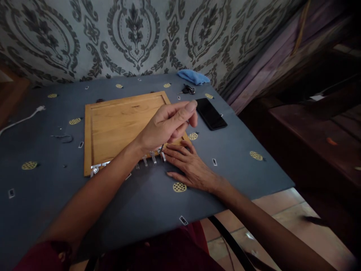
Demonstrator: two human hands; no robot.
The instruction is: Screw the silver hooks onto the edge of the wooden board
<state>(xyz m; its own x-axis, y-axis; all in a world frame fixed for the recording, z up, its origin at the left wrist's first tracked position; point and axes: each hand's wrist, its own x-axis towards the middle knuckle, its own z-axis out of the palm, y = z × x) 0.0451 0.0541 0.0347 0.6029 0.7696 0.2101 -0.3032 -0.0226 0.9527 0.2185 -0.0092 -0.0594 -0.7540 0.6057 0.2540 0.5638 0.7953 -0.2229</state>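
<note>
A light wooden panel (121,120) with a raised frame lies flat on the table. Along its near edge runs a shiny metal hook rail (153,156) with several small hooks, partly covered by my left forearm. My left hand (172,122) is closed above the panel's near right part, thumb on top. Below it shows a thin dark rod (161,148), its tip at the rail's right end; the rest is hidden in the fingers. My right hand (190,165) lies palm down with fingers stretched out, fingertips against the rail's right end and the panel corner.
A patterned blue-grey cloth covers the table (231,169). A black phone (211,114), keys (188,89) and a blue cloth (194,76) lie beyond the panel's right side. To the left are a white cable (25,118) and a dark curved piece (66,138). Patterned wallpaper (135,34) rises behind.
</note>
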